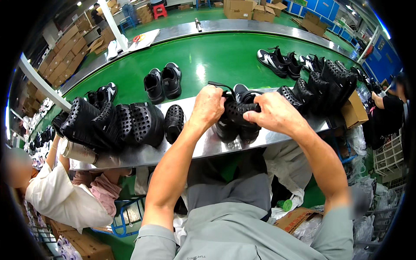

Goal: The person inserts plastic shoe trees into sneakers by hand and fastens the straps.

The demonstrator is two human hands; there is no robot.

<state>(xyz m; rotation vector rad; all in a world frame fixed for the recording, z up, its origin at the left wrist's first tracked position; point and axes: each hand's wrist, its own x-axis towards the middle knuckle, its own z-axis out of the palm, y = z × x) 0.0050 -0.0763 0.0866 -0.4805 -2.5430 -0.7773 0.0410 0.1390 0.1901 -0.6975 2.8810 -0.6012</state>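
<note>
A pair of black sneakers [225,133] stands at the metal edge of the work surface in front of me. Over their openings lies a black perforated shoe insert [241,113], tilted sideways. My right hand [276,113] is closed on the insert's right end, thumb below and fingers above. My left hand [208,106] is closed at the left sneaker's upper, its fingers pinched beside a dark lace or strap; exactly what they grip is partly hidden. A single perforated insert [174,123] lies just left of my left forearm.
Stacked black inserts line the edge at left [145,123] and right [318,86]. More sneakers rest on the green belt [208,56], one pair [162,81] ahead-left and others [277,61] far right. A cup [77,150] and a co-worker's arm are at left; a cardboard box [354,109] is at right.
</note>
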